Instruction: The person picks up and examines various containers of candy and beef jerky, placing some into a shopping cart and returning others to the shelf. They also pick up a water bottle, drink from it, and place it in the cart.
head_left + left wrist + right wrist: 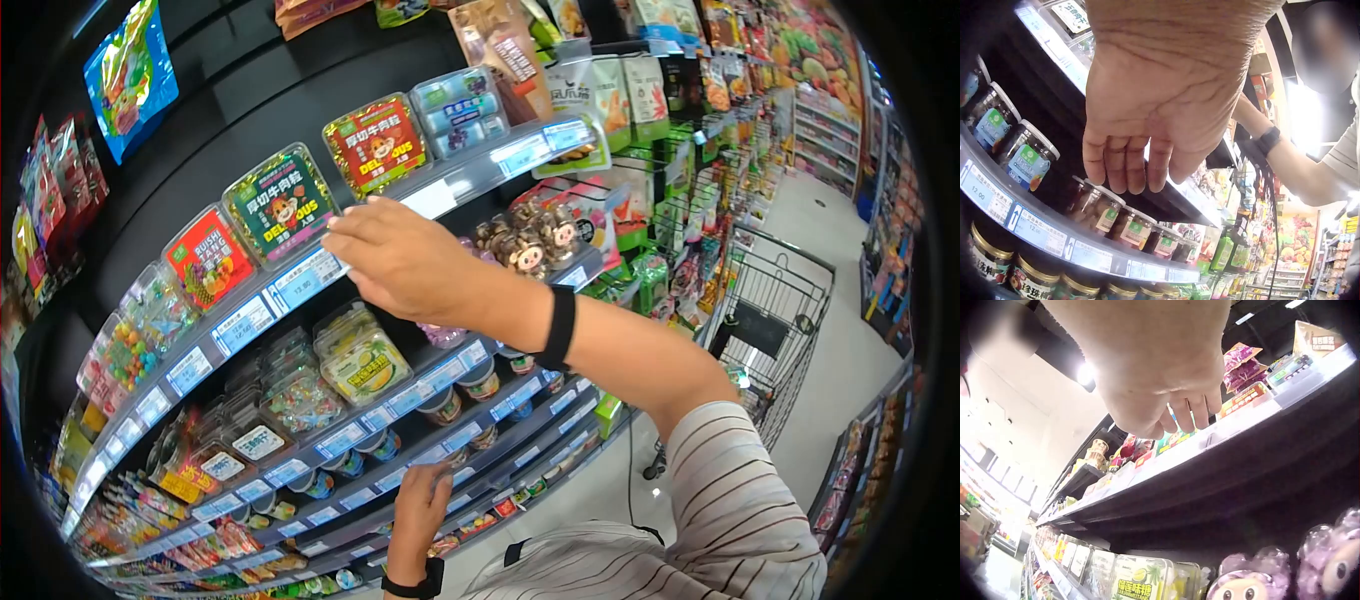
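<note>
At the edge of the upper shelf is my right hand [405,260], its fingertips right by the lower right corner of a green plastic-lidded box of beef cubes [283,205]. In the right wrist view the fingers [1194,412] reach over the pale shelf edge, partly covering the green box. A red box [378,143] of the same kind stands just right of it, and a red fruit candy box [208,257] to its left. Lower down, my left hand [420,505] hangs with loose fingers in front of the lower shelves, near lidded jars [1132,226], holding nothing.
Price labels [305,280] line the curved shelf edge. Below sit a durian candy box [365,370] and monkey-shaped containers [530,250]. Hanging snack bags [610,95] fill the rack at right. A wire shopping cart [770,320] stands in the aisle, with another shelf opposite.
</note>
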The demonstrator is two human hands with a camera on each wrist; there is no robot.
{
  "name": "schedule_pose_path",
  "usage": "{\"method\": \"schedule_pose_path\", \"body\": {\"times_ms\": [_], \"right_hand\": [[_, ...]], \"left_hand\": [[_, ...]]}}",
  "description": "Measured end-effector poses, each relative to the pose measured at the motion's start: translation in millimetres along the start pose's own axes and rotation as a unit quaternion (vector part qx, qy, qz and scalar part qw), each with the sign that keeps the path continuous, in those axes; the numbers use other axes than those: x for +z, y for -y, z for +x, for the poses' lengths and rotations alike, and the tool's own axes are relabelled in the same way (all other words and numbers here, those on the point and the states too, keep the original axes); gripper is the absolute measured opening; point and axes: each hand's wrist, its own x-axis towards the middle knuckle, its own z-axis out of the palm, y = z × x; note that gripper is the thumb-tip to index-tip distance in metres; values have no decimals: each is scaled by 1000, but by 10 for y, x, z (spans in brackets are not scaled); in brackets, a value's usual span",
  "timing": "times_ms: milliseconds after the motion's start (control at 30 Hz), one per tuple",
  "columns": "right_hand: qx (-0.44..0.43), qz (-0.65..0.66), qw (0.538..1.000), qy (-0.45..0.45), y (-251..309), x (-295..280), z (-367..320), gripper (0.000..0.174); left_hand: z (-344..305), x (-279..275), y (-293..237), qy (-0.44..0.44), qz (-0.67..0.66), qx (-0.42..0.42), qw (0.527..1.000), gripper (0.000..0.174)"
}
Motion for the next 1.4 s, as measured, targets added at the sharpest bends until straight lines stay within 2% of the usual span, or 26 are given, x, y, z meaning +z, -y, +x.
{"method": "schedule_pose_path", "body": {"times_ms": [67,167,267,367,467,567,667,700,867,1067,1100,1267,1333,1400], "right_hand": [[-7,-6,1000,-9,4,92,49,38],[13,-19,1000,16,92,54,123,38],[14,-33,999,-26,128,136,158,39],[22,-27,999,-37,172,230,230,39],[20,-50,997,-57,158,370,269,33],[45,-60,996,-38,154,407,268,33],[42,-67,995,-62,300,346,258,34],[41,-70,994,-68,363,318,252,34],[35,-62,996,-51,518,383,346,37],[68,-86,994,1,408,591,484,33],[77,-88,993,13,401,608,500,32],[60,-58,994,-66,588,518,385,34],[75,-38,994,-65,846,350,204,36],[102,-19,993,-51,1101,212,-116,37]], "left_hand": [[-98,-59,61,1,7,-33,999,21],[-277,-143,257,-7,15,-17,1000,22],[-481,-239,384,-11,27,-49,998,21],[-667,-416,236,10,25,-119,992,21],[-903,-397,502,-8,47,-77,996,20],[-1093,-439,590,11,72,-110,991,20],[-1304,-403,765,-2,64,-81,995,22],[-1364,-385,807,6,64,-98,993,23],[-1605,-268,1023,80,57,-143,985,26],[-1718,27,1255,65,46,-89,993,25],[-1731,40,1226,74,42,-103,991,26],[-1782,-61,1138,98,24,-146,984,28],[-1935,9,1396,102,46,-157,981,29],[-2206,118,1922,123,67,-166,976,30]]}}
